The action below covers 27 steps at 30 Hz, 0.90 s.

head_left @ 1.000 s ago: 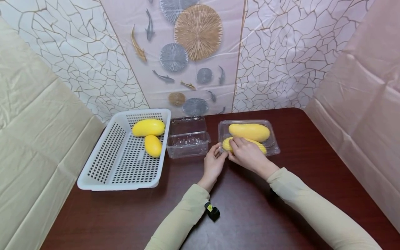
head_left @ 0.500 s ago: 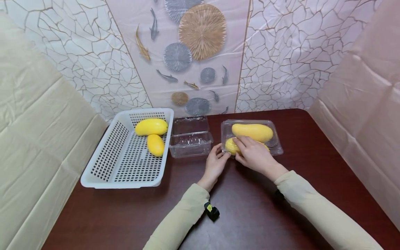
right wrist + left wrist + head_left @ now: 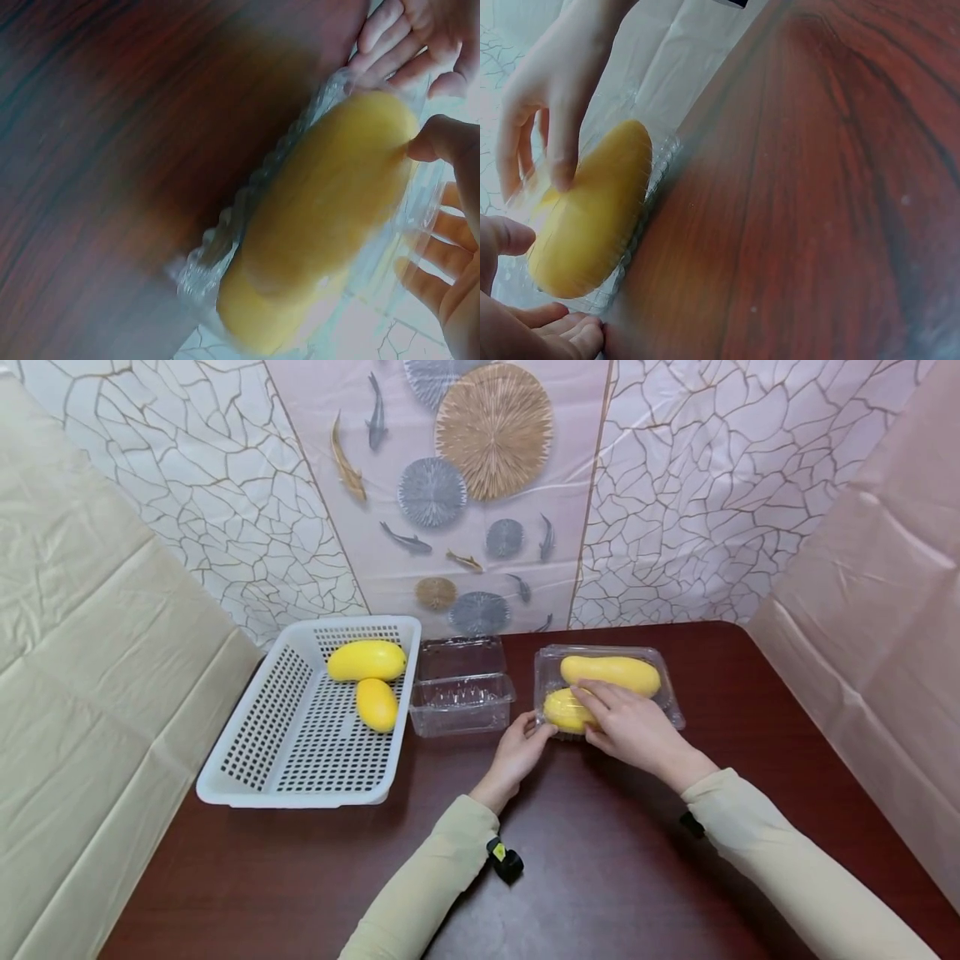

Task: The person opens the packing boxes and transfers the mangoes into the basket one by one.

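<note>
Two yellow mangoes, a rear one [image 3: 611, 672] and a front one [image 3: 564, 710], lie side by side in a clear plastic clamshell box [image 3: 672, 717] whose lid lies over them. My left hand [image 3: 516, 757] holds the box's near left corner, thumb and fingers on either side of it in the left wrist view. Fairly straight fingers of my right hand [image 3: 637, 727] rest on the lid over the front mango [image 3: 592, 217], partly covering it in the head view. The right wrist view shows the right thumb [image 3: 435, 141] against the film beside the mango [image 3: 330, 202].
A white perforated basket [image 3: 300, 798] stands at the left with two more yellow mangoes, one at the back [image 3: 366, 660] and a smaller one [image 3: 377, 705]. Between the basket and the filled box sits another clear clamshell [image 3: 461, 722], lid raised. Curtain walls border the dark red table [image 3: 577, 885].
My right hand has slid to the right along the lid, uncovering more of the front mango's left end. My left hand stays at the corner. The head view has shifted slightly.
</note>
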{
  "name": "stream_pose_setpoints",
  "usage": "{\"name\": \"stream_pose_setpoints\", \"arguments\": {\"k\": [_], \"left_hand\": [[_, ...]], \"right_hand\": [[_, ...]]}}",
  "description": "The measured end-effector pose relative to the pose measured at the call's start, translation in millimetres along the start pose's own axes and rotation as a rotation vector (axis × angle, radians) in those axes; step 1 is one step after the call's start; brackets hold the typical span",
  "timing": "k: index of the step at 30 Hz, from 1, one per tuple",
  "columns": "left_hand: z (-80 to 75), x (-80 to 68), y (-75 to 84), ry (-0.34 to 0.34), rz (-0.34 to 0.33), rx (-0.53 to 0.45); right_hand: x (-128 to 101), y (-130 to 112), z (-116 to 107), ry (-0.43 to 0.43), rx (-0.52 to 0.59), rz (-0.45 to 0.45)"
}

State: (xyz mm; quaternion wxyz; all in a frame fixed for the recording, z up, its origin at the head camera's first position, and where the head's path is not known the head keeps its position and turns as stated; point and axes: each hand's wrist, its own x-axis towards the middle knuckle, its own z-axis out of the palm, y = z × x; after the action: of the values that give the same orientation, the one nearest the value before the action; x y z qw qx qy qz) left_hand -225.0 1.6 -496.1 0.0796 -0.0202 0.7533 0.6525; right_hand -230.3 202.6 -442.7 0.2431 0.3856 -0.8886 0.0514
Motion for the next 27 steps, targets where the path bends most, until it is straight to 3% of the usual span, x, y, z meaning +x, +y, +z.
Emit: {"name": "stream_pose_setpoints", "arguments": {"k": [27], "left_hand": [[-0.4, -1.3, 0.0, -0.018, 0.021, 0.081]], "right_hand": [[-35.0, 42.6, -26.5, -0.004, -0.034, 0.011]]}}
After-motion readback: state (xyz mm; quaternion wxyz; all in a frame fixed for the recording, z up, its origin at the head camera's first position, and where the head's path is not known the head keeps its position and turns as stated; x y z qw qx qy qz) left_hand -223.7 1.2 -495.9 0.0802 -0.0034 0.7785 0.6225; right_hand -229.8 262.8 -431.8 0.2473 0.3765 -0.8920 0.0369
